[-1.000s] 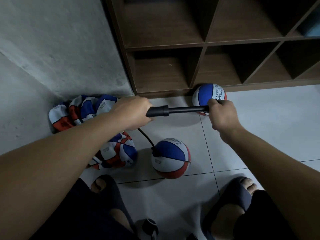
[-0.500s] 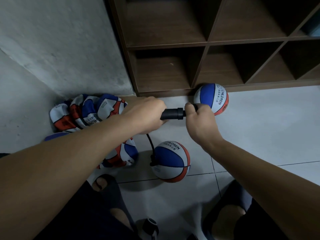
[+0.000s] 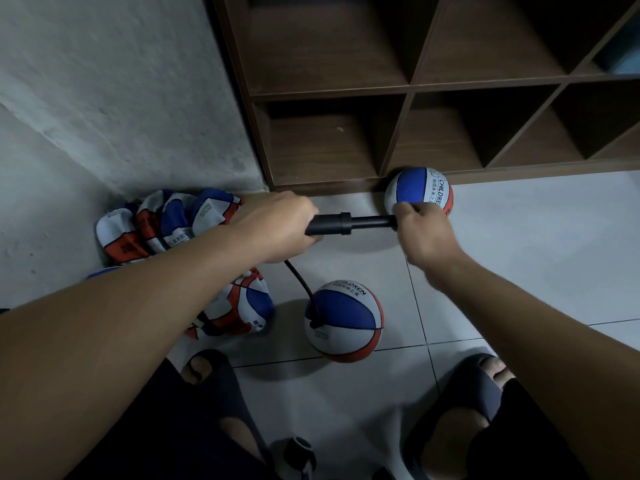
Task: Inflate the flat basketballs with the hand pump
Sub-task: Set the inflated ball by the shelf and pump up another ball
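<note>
At the centre of the frame the hand pump [image 3: 341,224] lies level between the 2 hands. The left hand [image 3: 277,230] is wrapped round the barrel, apparently to keep it steady, while the right hand [image 3: 420,230] clamps the handle with a short length of rod showing between them. A black hose [image 3: 300,282] drops from under the left hand to the near basketball [image 3: 344,322], which sits on the floor [image 3: 519,254] in the lower middle of the frame. That ball looks round and nearly full, so the pumping seems well along. The hose is slack enough that the ball need not be held. A second, round ball [image 3: 419,190] rests against the base of the shelf unit [image 3: 408,86], just behind the right hand, likely set aside as done. The flat basketballs [image 3: 166,223] wait in a crumpled heap at centre left against the wall [image 3: 104,98], within easy reach.
</note>
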The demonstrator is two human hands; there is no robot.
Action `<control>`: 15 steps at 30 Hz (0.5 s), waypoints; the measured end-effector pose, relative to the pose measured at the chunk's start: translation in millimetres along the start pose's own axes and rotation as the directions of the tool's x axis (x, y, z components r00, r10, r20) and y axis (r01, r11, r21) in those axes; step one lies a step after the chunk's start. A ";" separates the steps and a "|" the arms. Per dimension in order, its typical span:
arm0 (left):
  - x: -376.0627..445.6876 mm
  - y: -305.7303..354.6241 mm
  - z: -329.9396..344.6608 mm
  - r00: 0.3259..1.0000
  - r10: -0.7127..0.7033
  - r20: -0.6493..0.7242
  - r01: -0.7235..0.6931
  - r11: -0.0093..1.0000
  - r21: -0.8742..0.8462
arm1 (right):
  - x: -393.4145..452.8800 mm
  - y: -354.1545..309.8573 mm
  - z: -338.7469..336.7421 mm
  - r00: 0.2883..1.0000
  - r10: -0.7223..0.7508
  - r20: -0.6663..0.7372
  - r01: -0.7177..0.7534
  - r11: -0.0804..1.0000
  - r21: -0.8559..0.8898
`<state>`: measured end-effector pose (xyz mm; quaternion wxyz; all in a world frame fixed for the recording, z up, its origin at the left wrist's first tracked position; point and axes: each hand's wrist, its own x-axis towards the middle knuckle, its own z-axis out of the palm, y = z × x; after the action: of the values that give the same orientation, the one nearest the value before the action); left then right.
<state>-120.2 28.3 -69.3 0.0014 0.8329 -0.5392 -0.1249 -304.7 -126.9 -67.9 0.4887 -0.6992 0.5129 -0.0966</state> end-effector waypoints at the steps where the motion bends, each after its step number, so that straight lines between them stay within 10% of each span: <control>1: -0.3 -6.4 0.2 1.000 -0.005 0.002 0.005 1.000 0.018 | 5.8 3.4 -7.2 0.999 0.041 -0.029 -0.040 0.999 0.022; 15: -2.3 9.9 3.1 1.000 0.001 0.000 -0.001 0.999 0.034 | -14.3 4.6 20.8 0.997 -0.043 0.063 0.041 0.999 0.028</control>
<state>-130.7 26.6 -70.5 -0.0129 0.8326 -0.5415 -0.1155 -300.8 -103.1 -76.7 0.5118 -0.7061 0.4808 -0.0912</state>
